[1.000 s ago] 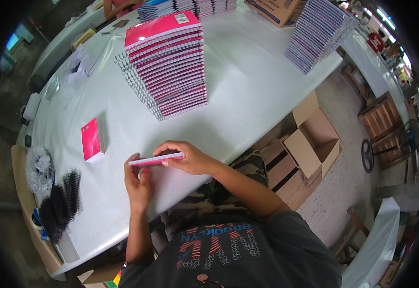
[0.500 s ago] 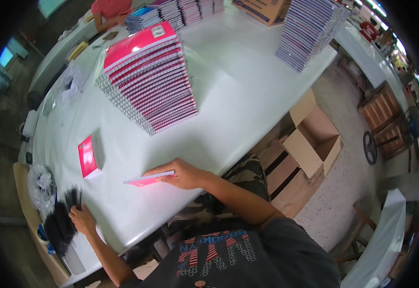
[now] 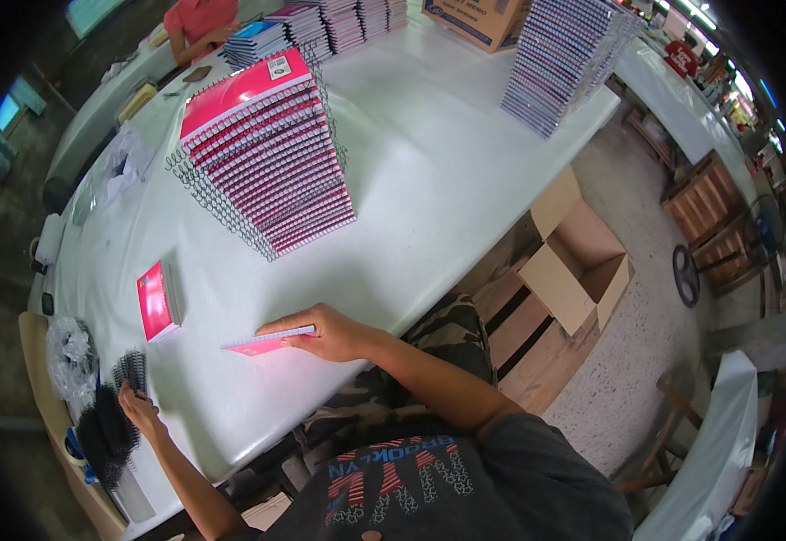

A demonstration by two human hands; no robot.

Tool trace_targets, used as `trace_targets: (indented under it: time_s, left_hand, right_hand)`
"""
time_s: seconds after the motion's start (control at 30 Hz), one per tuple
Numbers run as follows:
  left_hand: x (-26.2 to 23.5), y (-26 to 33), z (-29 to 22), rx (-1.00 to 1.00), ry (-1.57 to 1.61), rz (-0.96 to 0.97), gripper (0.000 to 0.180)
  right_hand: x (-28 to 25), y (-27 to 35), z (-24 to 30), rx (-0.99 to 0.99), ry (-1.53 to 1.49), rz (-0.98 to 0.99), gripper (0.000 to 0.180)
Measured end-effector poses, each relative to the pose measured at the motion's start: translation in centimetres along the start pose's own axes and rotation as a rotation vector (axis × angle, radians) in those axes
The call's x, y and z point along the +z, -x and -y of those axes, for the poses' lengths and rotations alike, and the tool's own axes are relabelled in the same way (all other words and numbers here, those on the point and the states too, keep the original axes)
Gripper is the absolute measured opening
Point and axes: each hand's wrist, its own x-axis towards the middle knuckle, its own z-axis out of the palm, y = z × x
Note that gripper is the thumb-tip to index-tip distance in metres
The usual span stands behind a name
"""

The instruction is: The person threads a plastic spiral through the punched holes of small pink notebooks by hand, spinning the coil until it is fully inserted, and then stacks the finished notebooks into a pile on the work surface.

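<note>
My right hand (image 3: 337, 332) grips a thin pink-covered notebook (image 3: 267, 343) by one end, tilted nearly edge-on above the table's near side. At the near left, my left hand (image 3: 140, 408) has its fingers closed on a bundle of dark wire spirals (image 3: 130, 371). How many it grips cannot be made out. More black spirals (image 3: 107, 427) lie in a heap beside that hand. Between and beyond my hands rests a small pile of pink notebooks (image 3: 156, 302). Behind it rises a tall stack of pink notebooks (image 3: 258, 149), with wire spirals sticking out along its sides.
Another tall spiral notebook stack (image 3: 560, 68) stands at the far right table edge, near a cardboard box (image 3: 479, 20). An open carton (image 3: 582, 261) is below the table's right edge. Clear plastic wrap (image 3: 73, 361) lies at the left. A person in pink (image 3: 202, 25) is across the table.
The view has shifted slightly, moving the scene a little left in the picture. My left fingers have shifted slightly on the dark spirals. My right hand keeps hold of the notebook.
</note>
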Motion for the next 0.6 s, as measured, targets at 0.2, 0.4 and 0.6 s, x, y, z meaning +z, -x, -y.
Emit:
trace_targets:
  time_s: [0.2, 0.4, 0.6]
  left_hand:
    - [4.0, 6.6, -4.3, 0.226, 0.222, 0.421, 0.030]
    - [6.3, 12.0, -7.8, 0.085, -0.073, 0.921, 0.032]
    - [8.1, 12.7, -7.4, 0.245, -0.147, 0.908, 0.035]
  right_hand:
    - [0.4, -0.5, 0.0, 0.003, -0.012, 0.019, 0.036]
    - [0.7, -0.4, -0.2, 0.089, -0.084, -0.030, 0.029]
    - [0.6, -0.6, 0.6, 0.068, -0.006, -0.048, 0.031]
